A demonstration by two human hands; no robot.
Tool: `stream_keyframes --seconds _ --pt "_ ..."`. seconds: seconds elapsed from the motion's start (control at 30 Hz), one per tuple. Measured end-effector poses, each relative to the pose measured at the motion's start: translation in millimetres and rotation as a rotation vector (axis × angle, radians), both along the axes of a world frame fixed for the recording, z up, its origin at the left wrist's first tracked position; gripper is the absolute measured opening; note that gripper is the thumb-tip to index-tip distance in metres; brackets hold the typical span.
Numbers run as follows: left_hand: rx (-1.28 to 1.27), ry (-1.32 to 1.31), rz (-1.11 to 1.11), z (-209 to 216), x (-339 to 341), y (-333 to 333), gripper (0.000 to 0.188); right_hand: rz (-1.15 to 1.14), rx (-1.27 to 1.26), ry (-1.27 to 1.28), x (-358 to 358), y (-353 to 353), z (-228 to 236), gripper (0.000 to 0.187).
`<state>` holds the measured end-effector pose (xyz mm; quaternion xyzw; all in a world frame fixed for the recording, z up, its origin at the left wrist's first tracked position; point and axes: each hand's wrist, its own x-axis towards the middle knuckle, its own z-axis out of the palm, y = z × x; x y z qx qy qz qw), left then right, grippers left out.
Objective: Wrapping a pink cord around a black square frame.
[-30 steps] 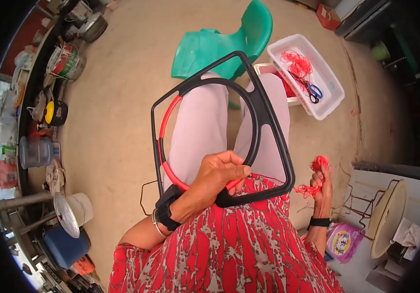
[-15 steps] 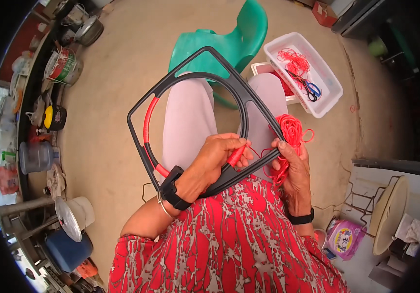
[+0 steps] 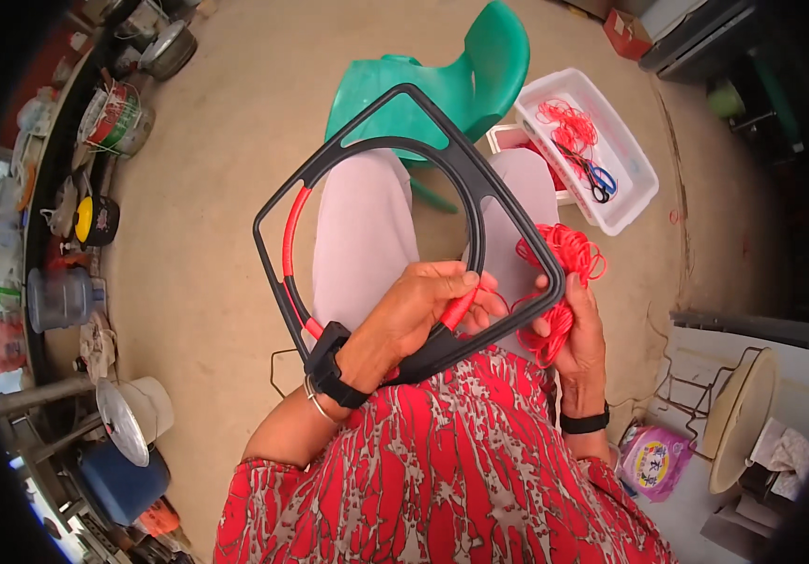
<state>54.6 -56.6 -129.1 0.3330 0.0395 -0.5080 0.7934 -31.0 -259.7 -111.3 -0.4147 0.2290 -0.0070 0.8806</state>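
A black square frame with a round inner ring (image 3: 411,91) lies tilted over my lap. Red cord is wrapped tightly around parts of the ring, on its left side (image 3: 294,230) and at the lower right. My left hand (image 3: 423,305) is closed on the ring at the lower-right wrapping, thumb on top. In my right hand (image 3: 585,343), by the frame's right corner, is a loose bundle of red cord (image 3: 569,252). Some of its fingertips show inside the frame's edge. A thin strand seems to run between the hands; part of it is hidden.
Ahead stands a green plastic chair (image 3: 395,99). A white plastic bin (image 3: 637,193) holds loose red cord and scissors (image 3: 600,179). Pots and buckets (image 3: 127,127) line the left side. A purple package (image 3: 653,462) and a round beige lid (image 3: 741,418) sit at the lower right.
My right hand has shifted right, its thumb moving off the frame's edge to beside the corner. The frame has shifted slightly right in view. My left hand keeps its hold on the ring.
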Motion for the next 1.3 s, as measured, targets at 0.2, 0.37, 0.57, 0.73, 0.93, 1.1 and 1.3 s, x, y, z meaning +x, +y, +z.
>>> stream_keyframes --seconds 0.2,0.37,0.57,0.73,0.93,1.1,1.3 --pt "0.001 -0.028 0.042 12 -9 -2 0.026 0.138 -0.018 0.097 5 16 12 0.032" --pt "0.025 -0.063 0.079 6 -11 -1 0.027 0.375 -0.139 0.141 -6 8 8 0.022" --pt "0.017 -0.007 0.059 5 -14 -3 0.026 0.008 0.137 0.021 -5 -2 -19 0.006" --pt "0.056 -0.003 0.043 3 -19 -4 0.024 -0.022 0.062 -0.027 -7 -2 -11 0.011" --pt "0.124 -0.084 0.052 2 -23 -5 0.023 -0.077 -0.133 0.057 -9 7 10 0.021" --pt "0.058 -0.034 0.012 3 -20 -2 0.022 -0.064 -0.374 -0.003 -17 14 22 0.027" --pt "-0.009 -0.023 -0.013 3 -19 1 0.022 -0.049 -0.415 0.014 -21 15 27 0.032"
